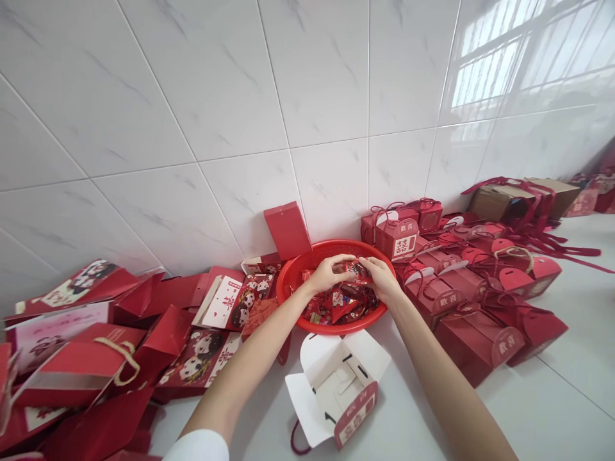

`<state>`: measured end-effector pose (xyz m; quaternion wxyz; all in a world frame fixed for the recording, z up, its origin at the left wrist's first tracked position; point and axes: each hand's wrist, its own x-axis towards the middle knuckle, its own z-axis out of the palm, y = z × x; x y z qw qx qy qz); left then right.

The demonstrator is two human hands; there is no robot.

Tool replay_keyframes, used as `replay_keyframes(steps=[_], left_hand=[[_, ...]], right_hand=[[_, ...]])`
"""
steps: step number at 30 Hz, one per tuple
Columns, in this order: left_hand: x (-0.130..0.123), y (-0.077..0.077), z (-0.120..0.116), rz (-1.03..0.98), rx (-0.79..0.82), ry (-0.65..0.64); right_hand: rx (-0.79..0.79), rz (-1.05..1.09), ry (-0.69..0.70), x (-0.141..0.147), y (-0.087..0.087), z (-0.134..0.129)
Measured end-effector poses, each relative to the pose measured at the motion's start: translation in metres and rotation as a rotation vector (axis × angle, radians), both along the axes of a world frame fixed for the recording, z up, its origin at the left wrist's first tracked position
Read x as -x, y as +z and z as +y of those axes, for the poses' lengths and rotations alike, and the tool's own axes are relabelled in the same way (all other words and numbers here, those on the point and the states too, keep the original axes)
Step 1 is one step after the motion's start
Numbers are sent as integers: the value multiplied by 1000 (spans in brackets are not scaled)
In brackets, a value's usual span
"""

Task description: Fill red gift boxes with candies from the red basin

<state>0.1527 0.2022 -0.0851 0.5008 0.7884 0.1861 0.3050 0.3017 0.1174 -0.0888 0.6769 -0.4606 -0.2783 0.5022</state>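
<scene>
- Your left hand point(331, 272) and right hand point(380, 278), fingers curled, pinch a red-wrapped packet point(358, 271) at centre frame, seemingly one piece.
- Below them: the red basket point(346, 331).

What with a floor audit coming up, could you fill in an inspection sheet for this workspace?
Surface: pale tiled floor, joint lines visible.
Things at work: red basket holding wrapped items; open box in front of it, white inside showing.
Clutter: red packaging heaped loosely to the left; red boxes crowded to the right; dark red ribbons trailing onto the floor beyond.
Hands: left hand and right hand over the basket, fingers of both on a small wrapped packet.
Cables: nothing seen.
Surroundings: marbled wall tiles behind, reflecting what looks like a barred window.
</scene>
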Motion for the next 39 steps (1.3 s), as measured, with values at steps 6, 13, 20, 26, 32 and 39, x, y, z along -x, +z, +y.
replay_keyframes(steps=[6, 13, 20, 26, 32, 39], left_hand=[[1, 1, 21, 45, -45, 305], [2, -2, 69, 500, -137, 407], [-3, -15, 79, 874, -183, 318], [0, -22, 82, 915, -172, 301], [4, -24, 87, 805, -73, 300], [16, -13, 89, 531, 137, 171]], right_hand=[[-38, 80, -123, -4, -5, 6], [-26, 205, -154, -3, 3, 5], [55, 293, -106, -8, 9, 1], [91, 377, -77, -9, 16, -4], [76, 386, -79, -8, 17, -5], [70, 396, -80, -7, 16, -3]])
